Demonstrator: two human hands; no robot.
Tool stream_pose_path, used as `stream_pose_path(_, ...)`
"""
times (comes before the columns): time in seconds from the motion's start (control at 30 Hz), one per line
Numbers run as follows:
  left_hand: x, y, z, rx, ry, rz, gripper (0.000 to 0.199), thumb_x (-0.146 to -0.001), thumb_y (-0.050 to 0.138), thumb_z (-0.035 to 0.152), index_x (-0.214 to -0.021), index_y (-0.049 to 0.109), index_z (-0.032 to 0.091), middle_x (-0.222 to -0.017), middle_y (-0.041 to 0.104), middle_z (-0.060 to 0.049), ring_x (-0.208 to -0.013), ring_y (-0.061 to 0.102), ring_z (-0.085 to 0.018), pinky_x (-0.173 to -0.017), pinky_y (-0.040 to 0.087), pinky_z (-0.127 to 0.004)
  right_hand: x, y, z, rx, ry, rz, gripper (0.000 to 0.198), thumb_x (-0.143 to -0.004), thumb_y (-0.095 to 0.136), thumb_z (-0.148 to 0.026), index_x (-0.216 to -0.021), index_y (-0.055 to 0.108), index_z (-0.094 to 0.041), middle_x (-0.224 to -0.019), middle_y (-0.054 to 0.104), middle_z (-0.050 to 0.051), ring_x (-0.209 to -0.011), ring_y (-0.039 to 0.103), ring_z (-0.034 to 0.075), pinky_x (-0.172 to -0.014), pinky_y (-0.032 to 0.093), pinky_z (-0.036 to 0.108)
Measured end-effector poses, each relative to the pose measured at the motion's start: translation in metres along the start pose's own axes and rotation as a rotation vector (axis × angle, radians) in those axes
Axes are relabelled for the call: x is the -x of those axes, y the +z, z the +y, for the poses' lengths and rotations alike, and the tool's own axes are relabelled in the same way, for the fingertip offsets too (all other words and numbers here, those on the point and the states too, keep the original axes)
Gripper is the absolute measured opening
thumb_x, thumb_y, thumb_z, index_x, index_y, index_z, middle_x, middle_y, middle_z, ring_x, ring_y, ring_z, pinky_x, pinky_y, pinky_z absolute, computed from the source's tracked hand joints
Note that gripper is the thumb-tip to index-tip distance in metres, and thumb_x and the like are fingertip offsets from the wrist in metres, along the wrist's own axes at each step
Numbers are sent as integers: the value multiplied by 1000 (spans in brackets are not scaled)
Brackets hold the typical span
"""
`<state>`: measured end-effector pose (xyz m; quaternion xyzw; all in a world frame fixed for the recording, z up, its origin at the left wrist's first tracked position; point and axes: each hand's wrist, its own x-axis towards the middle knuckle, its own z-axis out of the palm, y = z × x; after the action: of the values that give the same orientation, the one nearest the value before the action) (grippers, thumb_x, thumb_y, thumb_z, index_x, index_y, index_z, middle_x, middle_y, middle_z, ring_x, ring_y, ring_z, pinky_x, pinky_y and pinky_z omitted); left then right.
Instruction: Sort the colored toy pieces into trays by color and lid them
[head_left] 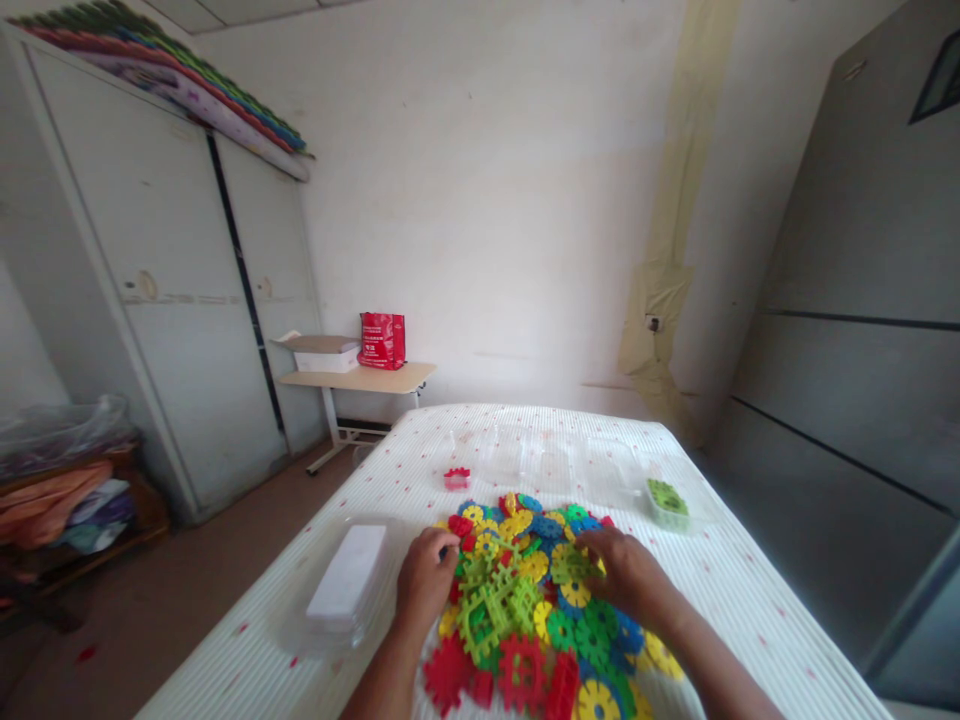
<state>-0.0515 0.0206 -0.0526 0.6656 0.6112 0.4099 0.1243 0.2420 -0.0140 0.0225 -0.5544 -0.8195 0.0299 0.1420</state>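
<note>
A pile of plastic interlocking building pieces point(525, 600) in red, yellow, blue, green and lime lies at the front of the table. My left hand point(429, 575) is at its left edge with curled fingers, beside a red piece point(460, 525); whatever they hold is hidden. On the pile's right side, my right hand point(626, 570) bends its fingers and thumb around a yellow-green notched piece point(567, 564). Lime square pieces point(487, 610) lie between the hands. Nearer me are red toothed pieces point(521, 672) and a yellow notched disc point(598, 700).
A clear tub point(686, 515) with lime pieces stands right, beyond my right hand. Clear containers point(555, 462) line the back, with a red piece point(456, 479) at their left. Stacked clear lids with a white block point(349, 575) lie left. A side table point(405, 378) holds a red bag point(382, 341).
</note>
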Motion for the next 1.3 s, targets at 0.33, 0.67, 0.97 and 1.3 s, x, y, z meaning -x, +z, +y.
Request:
stream_pose_path(0.33, 0, 0, 1, -7, 6, 5, 18, -75, 45, 19, -77, 63, 19, -86, 63, -3, -86, 56, -15, -82, 41, -27, 1, 0, -1, 82, 12, -17, 36, -61, 51, -14, -95, 62, -22, -90, 67, 5, -80, 59, 19, -67, 39, 26)
stream_pose_path(0.67, 0, -1, 2, -15, 1, 6, 18, -74, 45, 18, -76, 63, 19, -85, 63, -3, -84, 56, -15, -81, 41, -27, 1, 1, -2, 91, 28, -39, 33, -63, 49, -11, -91, 62, -20, -87, 67, 5, -78, 60, 17, -66, 39, 23)
stream_pose_path(0.97, -1, -1, 1, -8, -1, -4, 18, -72, 46, 17, -78, 64, 18, -86, 63, -3, -86, 57, -15, -83, 41, -27, -1, 1, -2, 90, 39, -28, 23, -66, 46, -12, -81, 61, -20, -83, 66, 4, -80, 58, 17, -67, 37, 23)
stream_pose_path(1.3, -2, -1, 0, 2, 13, -14, 18, -72, 46, 18, -76, 64, 18, -85, 64, -4, -85, 57, -16, -82, 42, -28, 0, -17, 18, 18, 47, 208, 16, -74, 44, -16, -71, 60, -18, -70, 63, 3, -68, 56, 15, -62, 36, 22)
